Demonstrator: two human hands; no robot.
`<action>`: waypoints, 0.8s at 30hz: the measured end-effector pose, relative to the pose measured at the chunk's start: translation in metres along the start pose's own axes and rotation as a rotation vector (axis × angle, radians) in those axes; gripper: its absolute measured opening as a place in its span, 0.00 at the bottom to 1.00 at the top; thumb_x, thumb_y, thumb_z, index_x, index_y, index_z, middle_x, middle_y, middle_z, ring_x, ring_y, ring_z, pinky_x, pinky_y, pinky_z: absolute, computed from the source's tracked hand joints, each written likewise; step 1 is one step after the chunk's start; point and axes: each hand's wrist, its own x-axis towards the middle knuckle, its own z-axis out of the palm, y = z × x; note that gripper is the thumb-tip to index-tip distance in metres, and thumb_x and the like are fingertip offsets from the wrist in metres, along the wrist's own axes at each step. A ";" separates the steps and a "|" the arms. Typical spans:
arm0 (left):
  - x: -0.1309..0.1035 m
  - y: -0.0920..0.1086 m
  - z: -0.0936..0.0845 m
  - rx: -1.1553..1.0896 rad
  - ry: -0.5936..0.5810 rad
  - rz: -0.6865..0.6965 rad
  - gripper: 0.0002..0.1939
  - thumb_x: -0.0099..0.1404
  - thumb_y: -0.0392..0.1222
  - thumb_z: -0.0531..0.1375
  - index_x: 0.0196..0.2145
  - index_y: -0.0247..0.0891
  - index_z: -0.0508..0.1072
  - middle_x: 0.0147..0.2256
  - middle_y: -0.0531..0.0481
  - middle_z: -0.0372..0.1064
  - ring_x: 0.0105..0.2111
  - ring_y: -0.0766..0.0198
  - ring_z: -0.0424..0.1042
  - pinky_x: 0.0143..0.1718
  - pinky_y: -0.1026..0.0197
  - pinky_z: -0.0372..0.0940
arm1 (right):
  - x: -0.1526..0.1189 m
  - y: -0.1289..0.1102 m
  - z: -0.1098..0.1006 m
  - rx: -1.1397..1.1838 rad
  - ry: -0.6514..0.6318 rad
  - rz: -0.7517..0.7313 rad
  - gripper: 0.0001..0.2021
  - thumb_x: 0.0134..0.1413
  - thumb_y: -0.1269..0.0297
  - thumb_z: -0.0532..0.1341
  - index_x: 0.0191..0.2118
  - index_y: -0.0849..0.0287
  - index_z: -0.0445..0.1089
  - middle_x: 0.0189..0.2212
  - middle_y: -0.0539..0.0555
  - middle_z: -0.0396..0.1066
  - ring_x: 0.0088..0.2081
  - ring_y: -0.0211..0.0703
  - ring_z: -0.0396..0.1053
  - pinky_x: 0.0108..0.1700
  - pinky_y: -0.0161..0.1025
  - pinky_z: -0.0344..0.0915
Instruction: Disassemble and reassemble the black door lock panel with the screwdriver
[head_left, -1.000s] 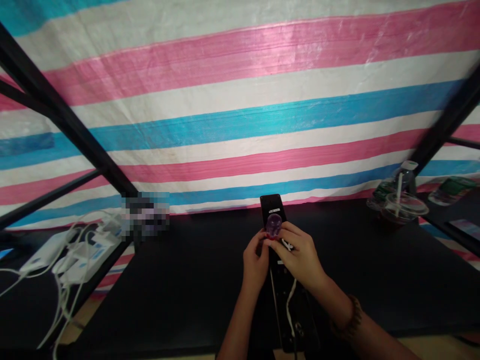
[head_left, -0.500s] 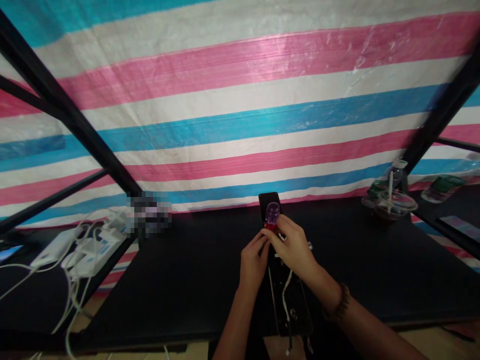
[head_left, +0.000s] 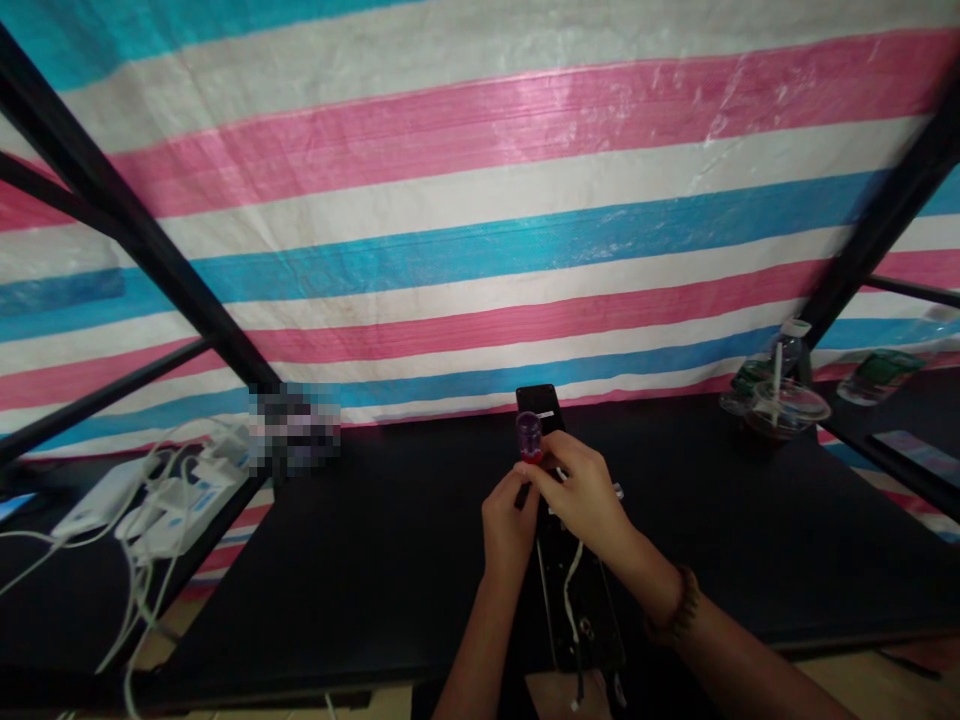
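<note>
So the right hand [head_left: 585,490] had a small purple plastic piece [head_left: 529,428] pinched between thumb and fingers, and the left hand [head_left: 508,525] was pinching it too, fingertips bunched at the red base [head_left: 532,456]. The two hands basically met there. The piece was upright, red end down, up over the far part of a long black panel [head_left: 596,590]. Couldn't tell if it was touching that panel.

The panel ran lengthwise from under the hands back toward the person, with a pale cable [head_left: 568,580] lying along it. There was a brown beaded bracelet [head_left: 686,595] on the right wrist. All this was going on at a black table [head_left: 360,560].

Off to the right sat a clear plastic cup [head_left: 795,408] with a straw, a white-capped bottle [head_left: 790,347] just behind it, plus another bottle [head_left: 879,378] with a green label, tipped over. Way over left: a white power strip [head_left: 187,512] with tangled white cords [head_left: 22,537], and a pixelated blob [head_left: 294,432] I couldn't make out. Behind everything hung a pink, blue and white striped sheet [head_left: 525,240].
</note>
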 end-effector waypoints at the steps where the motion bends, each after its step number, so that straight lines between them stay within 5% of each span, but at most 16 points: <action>1: 0.000 0.000 0.000 0.011 0.006 -0.001 0.04 0.58 0.38 0.64 0.32 0.41 0.81 0.32 0.47 0.78 0.38 0.54 0.77 0.43 0.55 0.70 | 0.000 0.001 0.000 0.005 0.034 0.012 0.04 0.57 0.66 0.64 0.31 0.58 0.71 0.29 0.52 0.71 0.31 0.41 0.71 0.35 0.36 0.69; 5: -0.001 0.002 0.001 0.038 0.016 -0.011 0.04 0.58 0.38 0.64 0.32 0.41 0.81 0.35 0.46 0.79 0.39 0.53 0.77 0.41 0.56 0.70 | 0.001 0.004 -0.001 0.010 -0.019 -0.016 0.06 0.61 0.69 0.59 0.33 0.58 0.72 0.31 0.53 0.75 0.34 0.42 0.74 0.39 0.37 0.69; 10: -0.002 -0.002 0.000 -0.020 -0.001 -0.018 0.11 0.58 0.38 0.64 0.39 0.43 0.81 0.42 0.44 0.79 0.45 0.50 0.77 0.51 0.48 0.68 | -0.002 0.006 -0.001 -0.004 -0.091 -0.053 0.11 0.65 0.72 0.52 0.42 0.58 0.71 0.39 0.57 0.76 0.42 0.44 0.75 0.44 0.40 0.70; 24: -0.002 -0.008 -0.004 0.080 -0.013 0.014 0.06 0.60 0.42 0.65 0.35 0.42 0.81 0.43 0.44 0.79 0.44 0.51 0.77 0.47 0.52 0.70 | -0.004 0.007 -0.013 -0.006 -0.060 -0.023 0.09 0.64 0.65 0.56 0.36 0.58 0.72 0.31 0.53 0.75 0.33 0.42 0.74 0.36 0.36 0.69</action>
